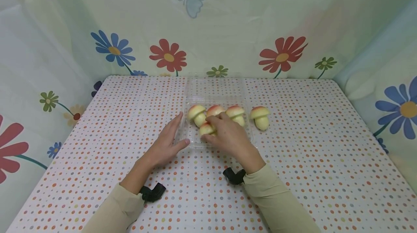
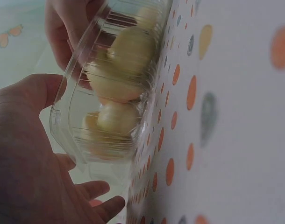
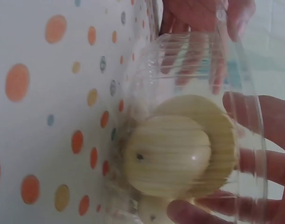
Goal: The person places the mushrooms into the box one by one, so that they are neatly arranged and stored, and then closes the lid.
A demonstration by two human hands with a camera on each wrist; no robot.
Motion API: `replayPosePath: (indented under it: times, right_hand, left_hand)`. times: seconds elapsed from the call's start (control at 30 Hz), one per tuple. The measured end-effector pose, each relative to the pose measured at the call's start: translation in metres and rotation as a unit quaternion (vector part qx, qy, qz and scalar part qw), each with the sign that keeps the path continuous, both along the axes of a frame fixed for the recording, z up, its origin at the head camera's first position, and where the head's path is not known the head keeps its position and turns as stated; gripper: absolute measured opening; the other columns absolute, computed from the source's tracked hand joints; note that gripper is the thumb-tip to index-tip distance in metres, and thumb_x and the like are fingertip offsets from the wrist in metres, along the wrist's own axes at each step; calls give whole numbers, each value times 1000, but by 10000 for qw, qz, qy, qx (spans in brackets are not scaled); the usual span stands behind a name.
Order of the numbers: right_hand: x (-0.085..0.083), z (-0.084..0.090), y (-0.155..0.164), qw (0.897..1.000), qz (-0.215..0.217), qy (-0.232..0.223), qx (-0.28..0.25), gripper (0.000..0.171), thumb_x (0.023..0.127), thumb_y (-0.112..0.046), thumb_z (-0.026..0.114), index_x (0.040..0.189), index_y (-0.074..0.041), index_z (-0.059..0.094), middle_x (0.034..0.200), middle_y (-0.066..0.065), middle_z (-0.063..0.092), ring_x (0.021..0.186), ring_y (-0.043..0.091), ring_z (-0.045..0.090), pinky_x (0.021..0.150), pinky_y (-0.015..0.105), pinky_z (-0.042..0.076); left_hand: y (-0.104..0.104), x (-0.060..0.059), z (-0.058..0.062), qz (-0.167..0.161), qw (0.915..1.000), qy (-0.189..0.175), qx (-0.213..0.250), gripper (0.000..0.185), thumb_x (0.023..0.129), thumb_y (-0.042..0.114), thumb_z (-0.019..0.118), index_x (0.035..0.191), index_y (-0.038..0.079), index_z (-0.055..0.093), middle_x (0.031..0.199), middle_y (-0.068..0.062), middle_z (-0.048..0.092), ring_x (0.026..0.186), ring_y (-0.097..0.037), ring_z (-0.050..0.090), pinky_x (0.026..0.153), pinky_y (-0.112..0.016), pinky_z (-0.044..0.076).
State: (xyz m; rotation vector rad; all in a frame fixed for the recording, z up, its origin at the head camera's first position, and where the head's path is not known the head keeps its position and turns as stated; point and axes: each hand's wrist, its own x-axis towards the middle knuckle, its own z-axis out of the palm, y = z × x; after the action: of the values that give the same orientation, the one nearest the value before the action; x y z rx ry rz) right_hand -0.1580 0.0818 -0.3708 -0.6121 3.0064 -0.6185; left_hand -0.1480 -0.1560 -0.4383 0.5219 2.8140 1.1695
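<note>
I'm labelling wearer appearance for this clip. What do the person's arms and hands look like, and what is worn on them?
Both hands, left hand and right hand, are bare. Long pale beige sleeves end at the wrists. A small black camera mount sits at each wrist.

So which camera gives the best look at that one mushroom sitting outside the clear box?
The head view: the lone mushroom lies whole on the tablecloth, right of the clear box. Neither wrist view shows it, only mushrooms inside the box.

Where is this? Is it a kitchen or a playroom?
Probably a small play or craft booth, not a kitchen: a dotted tablecloth, flower-and-butterfly sheets hung all round as walls, and toy mushrooms beside a clear tray.
</note>
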Motion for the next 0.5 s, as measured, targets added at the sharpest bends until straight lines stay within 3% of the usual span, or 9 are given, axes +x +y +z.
replayPosePath:
  times: [0.17,0.5]
  right_hand:
    - [-2,6,4,10000,-49,-73,-39,55,92,-41,78,138,-14,65,133,16,62,88,30,68,79,49,58]
    - [-4,19,16,9990,-394,-170,-135,59,95,-45,73,145,-16,60,137,17,60,108,36,67,87,52,57]
  left_hand:
    - [0,-1,2,-23,10000,-33,10,88,101,42,58,169,23,4,174,-13,14,160,-37,15,127,-62,18]
    - [1,0,2,-15,10000,-68,24,89,101,42,58,169,23,4,174,-13,13,160,-37,14,127,-63,17]
